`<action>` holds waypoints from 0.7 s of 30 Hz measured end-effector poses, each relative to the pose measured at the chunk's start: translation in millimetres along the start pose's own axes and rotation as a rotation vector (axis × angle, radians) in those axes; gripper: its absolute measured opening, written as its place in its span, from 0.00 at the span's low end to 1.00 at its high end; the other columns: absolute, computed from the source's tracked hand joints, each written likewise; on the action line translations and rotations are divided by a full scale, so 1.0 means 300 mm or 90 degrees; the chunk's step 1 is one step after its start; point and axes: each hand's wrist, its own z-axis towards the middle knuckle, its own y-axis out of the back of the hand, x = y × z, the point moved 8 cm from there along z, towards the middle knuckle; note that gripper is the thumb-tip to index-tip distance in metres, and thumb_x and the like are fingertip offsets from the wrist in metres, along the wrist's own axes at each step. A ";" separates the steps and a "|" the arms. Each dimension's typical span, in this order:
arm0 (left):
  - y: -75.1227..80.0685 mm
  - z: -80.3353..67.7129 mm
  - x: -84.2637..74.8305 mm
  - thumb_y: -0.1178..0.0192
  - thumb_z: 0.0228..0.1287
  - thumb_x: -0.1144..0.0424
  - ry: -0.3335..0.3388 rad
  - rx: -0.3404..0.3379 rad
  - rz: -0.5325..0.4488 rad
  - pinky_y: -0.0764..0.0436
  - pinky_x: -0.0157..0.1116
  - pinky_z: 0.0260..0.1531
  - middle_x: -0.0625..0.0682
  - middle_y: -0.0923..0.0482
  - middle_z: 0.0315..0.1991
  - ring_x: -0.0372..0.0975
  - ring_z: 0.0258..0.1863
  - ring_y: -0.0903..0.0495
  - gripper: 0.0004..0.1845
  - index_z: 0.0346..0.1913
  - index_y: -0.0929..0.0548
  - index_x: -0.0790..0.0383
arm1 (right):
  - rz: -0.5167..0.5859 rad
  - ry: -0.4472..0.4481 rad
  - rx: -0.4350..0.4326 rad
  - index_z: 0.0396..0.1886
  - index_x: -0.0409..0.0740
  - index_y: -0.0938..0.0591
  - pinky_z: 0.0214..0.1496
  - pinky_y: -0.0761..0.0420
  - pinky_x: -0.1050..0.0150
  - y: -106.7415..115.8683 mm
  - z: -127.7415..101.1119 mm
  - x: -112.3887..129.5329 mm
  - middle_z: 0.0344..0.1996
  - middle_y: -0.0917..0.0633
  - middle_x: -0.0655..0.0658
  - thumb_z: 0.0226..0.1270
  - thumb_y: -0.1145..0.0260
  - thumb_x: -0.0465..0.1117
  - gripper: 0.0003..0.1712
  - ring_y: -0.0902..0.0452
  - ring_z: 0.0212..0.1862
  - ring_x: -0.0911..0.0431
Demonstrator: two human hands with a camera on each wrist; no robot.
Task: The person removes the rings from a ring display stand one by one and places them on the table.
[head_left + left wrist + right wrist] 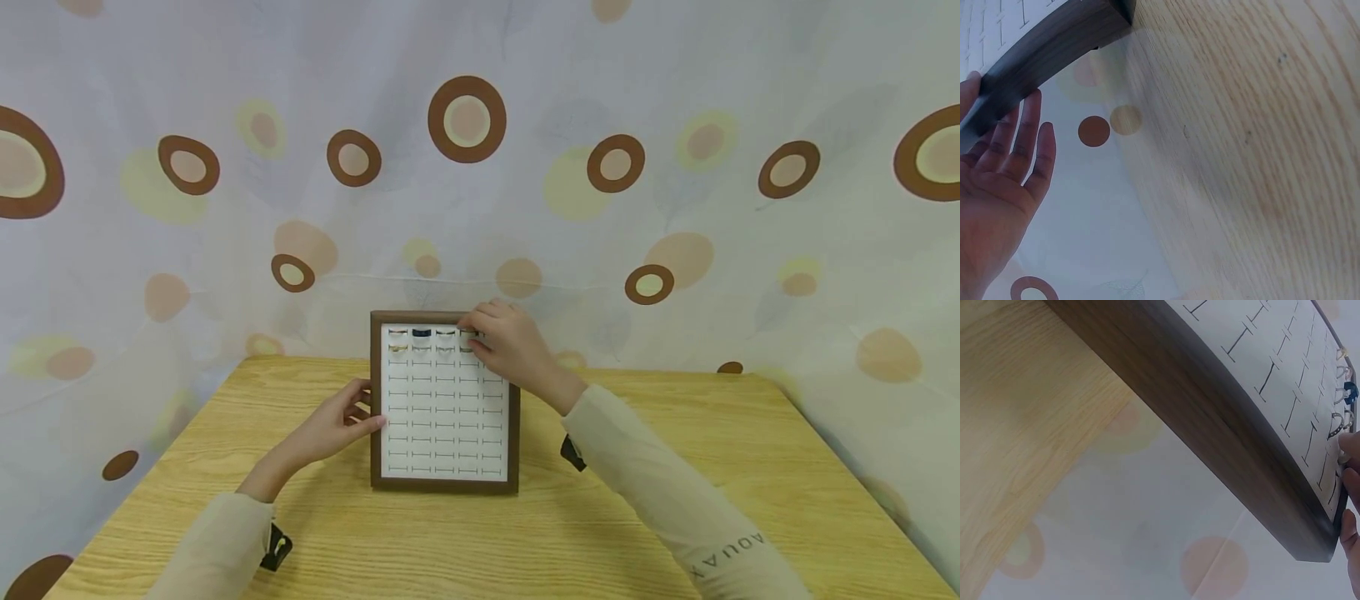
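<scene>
A brown-framed ring display board [446, 417] leans upright on the table, its white face lined with rows of short slits. Several rings [445, 333] fill slots in the top two rows, among them a dark blue ring [422, 332]. My left hand [341, 425] grips the board's left edge, thumb on the front and fingers behind the frame [1054, 47]. At the upper right corner, my right hand [513, 342] pinches a small ring [1343, 457] against the board, mostly hidden by the fingers. A dark studded ring [1335, 425] sits beside the fingertips in the right wrist view.
The board stands on a light wood-grain table [637, 517]. Behind it hangs a pale curtain [480, 225] with brown and yellow circles. Each sleeve has a black strap piece [573, 454] near the wrist.
</scene>
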 end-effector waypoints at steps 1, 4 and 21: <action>0.001 -0.003 -0.013 0.42 0.62 0.63 -0.001 0.000 -0.001 0.21 0.37 0.38 0.64 0.26 0.46 0.47 0.40 0.21 0.26 0.59 0.38 0.71 | -0.002 0.001 -0.003 0.34 0.44 0.17 0.35 0.28 0.64 0.001 0.000 0.001 0.32 0.16 0.50 0.51 0.32 0.32 0.09 0.25 0.34 0.56; 0.007 -0.015 -0.060 0.43 0.62 0.65 -0.001 0.004 -0.004 0.21 0.39 0.38 0.66 0.26 0.46 0.49 0.40 0.21 0.26 0.58 0.38 0.73 | -0.003 0.003 -0.013 0.34 0.44 0.17 0.33 0.29 0.65 0.005 0.000 0.004 0.31 0.16 0.50 0.51 0.32 0.32 0.09 0.26 0.33 0.57; 0.002 -0.002 -0.013 0.42 0.62 0.63 -0.007 -0.003 0.007 0.21 0.35 0.37 0.64 0.25 0.45 0.46 0.39 0.21 0.26 0.58 0.37 0.71 | 0.012 -0.031 -0.003 0.32 0.46 0.17 0.32 0.36 0.66 -0.007 0.004 -0.009 0.29 0.16 0.51 0.49 0.33 0.31 0.10 0.28 0.30 0.58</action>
